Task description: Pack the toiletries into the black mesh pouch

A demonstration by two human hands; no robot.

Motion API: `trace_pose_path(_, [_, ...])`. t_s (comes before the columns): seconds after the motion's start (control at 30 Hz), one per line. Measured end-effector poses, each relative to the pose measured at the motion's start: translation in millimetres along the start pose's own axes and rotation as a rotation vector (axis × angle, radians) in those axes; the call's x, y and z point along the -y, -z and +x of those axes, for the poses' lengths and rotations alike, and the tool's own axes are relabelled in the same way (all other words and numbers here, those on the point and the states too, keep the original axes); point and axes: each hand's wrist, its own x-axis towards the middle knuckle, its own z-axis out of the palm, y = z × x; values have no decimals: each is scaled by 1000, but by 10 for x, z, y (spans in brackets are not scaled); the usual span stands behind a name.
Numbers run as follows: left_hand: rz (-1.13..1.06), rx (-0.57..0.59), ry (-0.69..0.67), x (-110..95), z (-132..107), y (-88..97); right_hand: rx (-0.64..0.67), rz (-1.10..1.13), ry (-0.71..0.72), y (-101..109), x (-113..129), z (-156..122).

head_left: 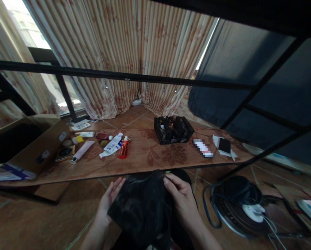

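Both of my hands hold a black plastic bag (142, 208) just below the front edge of a low wooden table (145, 161). My left hand (110, 198) grips the bag's left side with its fingers partly hidden behind the plastic. At the bag's upper right edge, my right hand (180, 196) pinches the plastic between thumb and fingers. On the table lie a red bottle (123, 148), a white tube (111, 145), a pink tube (81, 152) and a black mesh organizer (173, 129).
Small toiletries lie scattered at the table's left, by a cardboard box (22, 156). A phone (224, 145) rests on the table's right. A fan (235, 205) with a power strip sits on the tiled floor at right. A black metal frame crosses overhead, with curtains behind it.
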Motion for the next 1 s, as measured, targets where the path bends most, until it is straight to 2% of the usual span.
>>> trace_pose_path(0.07, [-100,-119,99,-124,11,71,-7,-200,128,19,78,-20])
trace_pose_path(0.13, [-100,-133,68,-386,-35,46,-5,-363,246,-4,139,-48])
trace_pose_path(0.17, [-38,-79,-23,-547,-85,-9,1,-417,284,-29,163,-62])
trace_pose_path(0.27, [349,235,-322,-998,-302,-293,41,-500,355,-116,214,-100])
trace_pose_path(0.33, [547,384,-490,-1171,-437,-493,66,-524,386,-148,236,-113])
trace_pose_path(0.37, [607,421,-538,-1210,-483,-569,73,-533,397,-151,244,-116])
trace_pose_path(0.47, [673,413,-597,-1189,-525,-669,76,-554,402,-123,255,-117])
trace_pose_path(0.7, [654,339,-565,-1001,-457,-632,74,-574,366,-84,270,-123])
trace_pose_path(0.87, [580,245,-531,-923,-487,-678,98,-590,337,-115,262,-124])
trace_pose_path(1.0, [510,184,-511,-850,-511,-726,55,-586,359,-151,215,-120])
